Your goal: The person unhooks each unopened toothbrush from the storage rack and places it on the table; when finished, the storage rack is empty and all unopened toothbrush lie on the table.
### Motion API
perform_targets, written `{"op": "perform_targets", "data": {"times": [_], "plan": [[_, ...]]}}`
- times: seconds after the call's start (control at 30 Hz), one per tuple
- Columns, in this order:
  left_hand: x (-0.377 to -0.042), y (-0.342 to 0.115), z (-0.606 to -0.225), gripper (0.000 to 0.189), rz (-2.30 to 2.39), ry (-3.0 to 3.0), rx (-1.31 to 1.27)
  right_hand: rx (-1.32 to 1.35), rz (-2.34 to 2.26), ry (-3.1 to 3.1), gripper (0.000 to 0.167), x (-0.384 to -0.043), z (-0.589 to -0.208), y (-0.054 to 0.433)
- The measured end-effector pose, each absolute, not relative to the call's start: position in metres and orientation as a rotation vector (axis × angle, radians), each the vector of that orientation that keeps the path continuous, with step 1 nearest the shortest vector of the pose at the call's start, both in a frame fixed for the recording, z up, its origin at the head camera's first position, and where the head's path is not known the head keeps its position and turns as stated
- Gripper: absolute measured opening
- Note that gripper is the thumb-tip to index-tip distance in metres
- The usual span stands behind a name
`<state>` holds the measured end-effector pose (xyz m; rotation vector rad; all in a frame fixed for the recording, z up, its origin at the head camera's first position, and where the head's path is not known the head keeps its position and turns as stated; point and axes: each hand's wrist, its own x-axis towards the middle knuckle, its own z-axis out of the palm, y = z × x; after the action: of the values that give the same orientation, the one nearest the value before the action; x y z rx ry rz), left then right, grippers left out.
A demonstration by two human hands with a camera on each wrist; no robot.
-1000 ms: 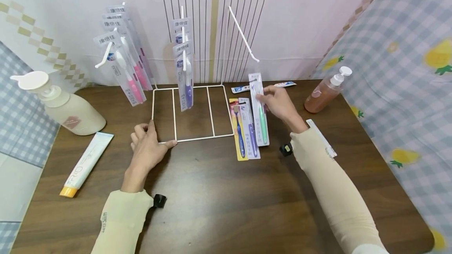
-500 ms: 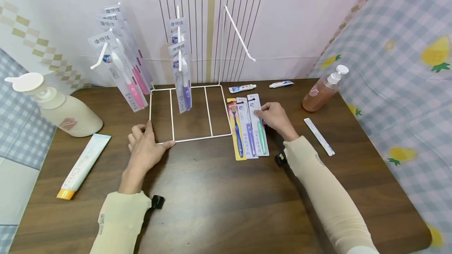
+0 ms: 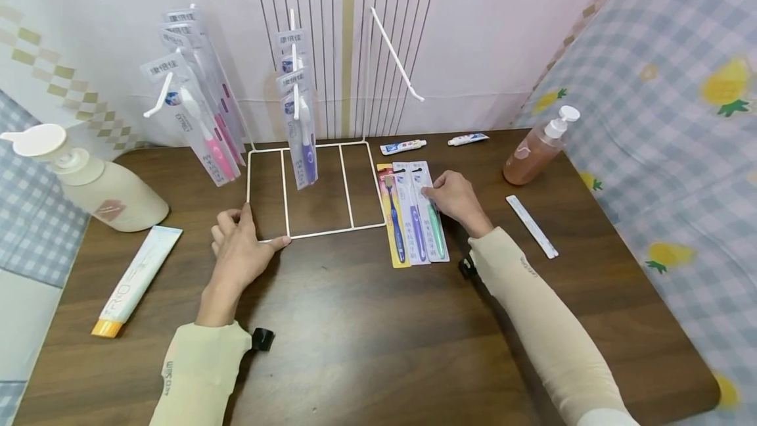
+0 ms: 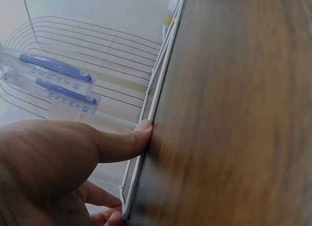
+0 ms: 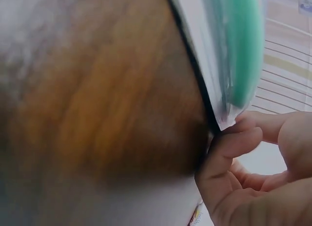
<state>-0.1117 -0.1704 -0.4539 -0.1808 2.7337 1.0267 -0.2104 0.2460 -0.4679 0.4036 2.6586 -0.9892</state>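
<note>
My right hand [image 3: 456, 200] pinches the right edge of a packaged green toothbrush [image 3: 436, 232], which lies on the table. In the right wrist view, thumb and fingertips meet at the edge of its clear blister [image 5: 243, 55]. Left of it, side by side, lie a packaged purple toothbrush [image 3: 418, 232] and a blue toothbrush on a yellow card [image 3: 397, 235]. My left hand [image 3: 241, 250] holds the front left corner of a white wire rack [image 3: 331, 233]. The left wrist view has the thumb on its front wire [image 4: 158, 94] and curled fingers at the corner.
Packaged pink toothbrushes [image 3: 219, 158] and purple ones [image 3: 308, 160] hang from rack hooks; the right hook [image 3: 393, 48] is bare. Around lie small toothpaste tubes [image 3: 403, 146], a large tube [image 3: 138, 278] and a thin white packet [image 3: 532, 225]. Pump bottles [image 3: 115, 189] [image 3: 535, 153] stand at both sides.
My right hand has lowered the green toothbrush from over the small toothpaste tubes to the table and set it close against the purple one. The left hand stays at the rack corner.
</note>
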Motion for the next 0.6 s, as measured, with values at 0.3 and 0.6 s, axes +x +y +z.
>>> {"op": "perform_targets", "data": {"times": [0.3, 0.6], "plan": [[-0.113, -0.170, -0.455, 0.114, 1.042, 2.717, -0.163, 0.330, -0.859, 2.699, 0.028, -0.196, -0.425, 0.226], [-0.112, -0.171, -0.454, 0.116, 1.040, 2.729, -0.165, 0.015, -0.868, 2.883, 0.041, -0.205, -0.411, 0.189]]}}
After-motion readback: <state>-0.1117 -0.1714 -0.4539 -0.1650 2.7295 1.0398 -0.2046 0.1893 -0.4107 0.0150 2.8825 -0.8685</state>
